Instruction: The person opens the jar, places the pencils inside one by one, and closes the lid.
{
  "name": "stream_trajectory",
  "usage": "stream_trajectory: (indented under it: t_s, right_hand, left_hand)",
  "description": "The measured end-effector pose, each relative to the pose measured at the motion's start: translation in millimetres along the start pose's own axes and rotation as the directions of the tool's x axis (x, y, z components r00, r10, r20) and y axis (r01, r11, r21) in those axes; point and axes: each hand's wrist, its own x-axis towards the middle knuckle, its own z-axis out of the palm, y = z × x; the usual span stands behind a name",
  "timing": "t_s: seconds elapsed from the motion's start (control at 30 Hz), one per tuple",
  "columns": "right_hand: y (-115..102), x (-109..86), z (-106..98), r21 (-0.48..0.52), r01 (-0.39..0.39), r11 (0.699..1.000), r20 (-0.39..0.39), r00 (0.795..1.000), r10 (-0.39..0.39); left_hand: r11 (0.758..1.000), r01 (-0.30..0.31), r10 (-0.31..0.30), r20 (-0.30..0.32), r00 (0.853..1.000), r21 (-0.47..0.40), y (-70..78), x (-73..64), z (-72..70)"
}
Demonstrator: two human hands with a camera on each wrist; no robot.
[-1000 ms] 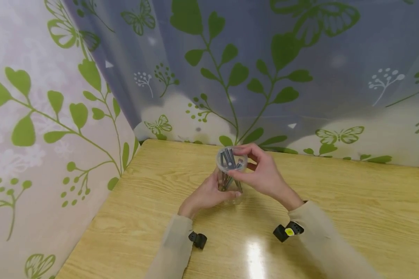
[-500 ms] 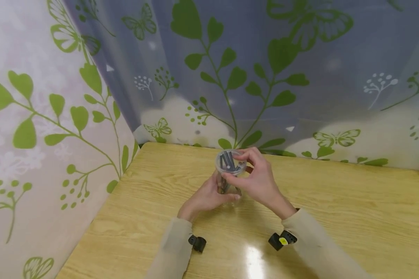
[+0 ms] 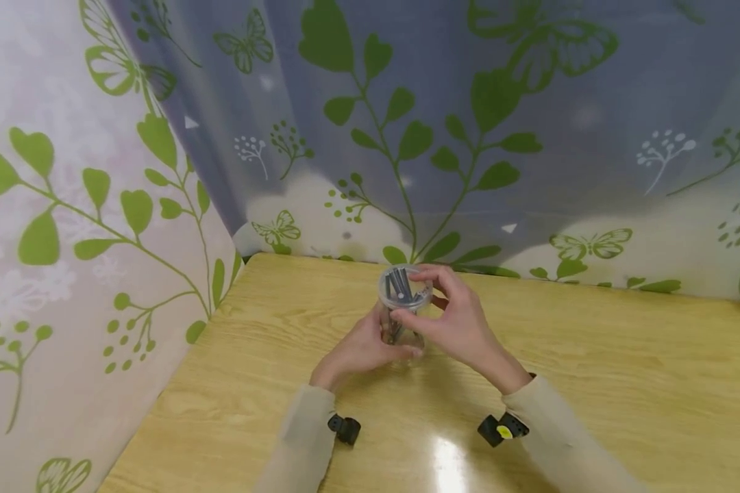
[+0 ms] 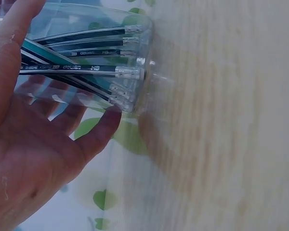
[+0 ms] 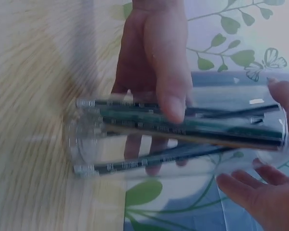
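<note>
A clear plastic jar (image 3: pixel 414 339) stands close to upright between the two hands in the head view. Inside it lean several dark pencils (image 5: pixel 192 130), with pale metallic ends toward the jar's bottom. My left hand (image 3: pixel 359 348) grips the jar's body from the left, thumb across the near side. At the top, my right hand (image 3: pixel 459 318) holds the rim of the clear lid (image 3: pixel 399 299) between thumb and fingers. The left wrist view shows the left palm (image 4: pixel 33 144) beside the jar's lower part. Whether the jar's base touches the table cannot be told.
A wood-grain table (image 3: pixel 592 356) spreads beneath both hands. Behind it hangs a blue-and-white curtain (image 3: pixel 530 198) with green leaves and butterflies. A pale patterned cloth (image 3: pixel 68 287) borders the table's left side. Each wrist wears a black strapped device (image 3: pixel 347 430).
The right hand has shifted slightly nearer the body, and its thumb sits lower on the lid's rim. The left hand keeps its grip. The whole head view has moved slightly.
</note>
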Motion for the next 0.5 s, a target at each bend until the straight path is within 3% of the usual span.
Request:
stream_trajectory:
  t_s: [0.3, 0.5]
  right_hand:
    - [6, -12.4, -29, -0.066, 0.024, 0.998, 0.034, 0.999, -0.022]
    - [13, -30.0, -59, -0.227, 0.035, 0.973, 0.009, 0.999, -0.034]
  left_hand:
    - [0.999, 0.004, -0.005, -0.039, 0.999, -0.043, -6.3, -8.9, -10.9]
    - [0.992, -0.032, 0.051, -0.158, 0.986, 0.126, -11.0, -29.1, -21.5]
